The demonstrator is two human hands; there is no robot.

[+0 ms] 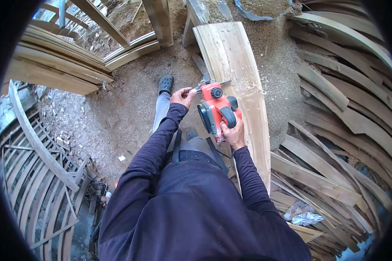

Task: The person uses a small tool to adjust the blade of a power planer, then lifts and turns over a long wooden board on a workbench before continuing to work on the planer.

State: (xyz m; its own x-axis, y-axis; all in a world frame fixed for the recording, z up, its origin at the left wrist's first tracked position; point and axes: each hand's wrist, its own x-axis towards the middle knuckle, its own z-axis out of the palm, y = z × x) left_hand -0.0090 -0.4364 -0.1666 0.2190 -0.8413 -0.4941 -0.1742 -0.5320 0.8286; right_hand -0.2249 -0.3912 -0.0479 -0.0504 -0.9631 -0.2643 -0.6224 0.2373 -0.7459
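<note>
A red and black electric planer (217,106) is tilted over the left edge of a long wooden board (235,61). My right hand (234,134) is wrapped round its black rear handle. At the planer's front left, my left hand (184,97) is closed, with its fingertips on a small dark part of the metal guide (206,81). Shavings lie on the board's pale upper face, to the right of the tool. Whether the planer touches the board I cannot tell.
Stacked planks (52,67) and an upright wooden frame (133,52) stand at the upper left. Slatted wood (35,174) lies at the lower left. Curved offcuts (344,100) are piled on the right. Shavings cover the floor (117,104) around my feet.
</note>
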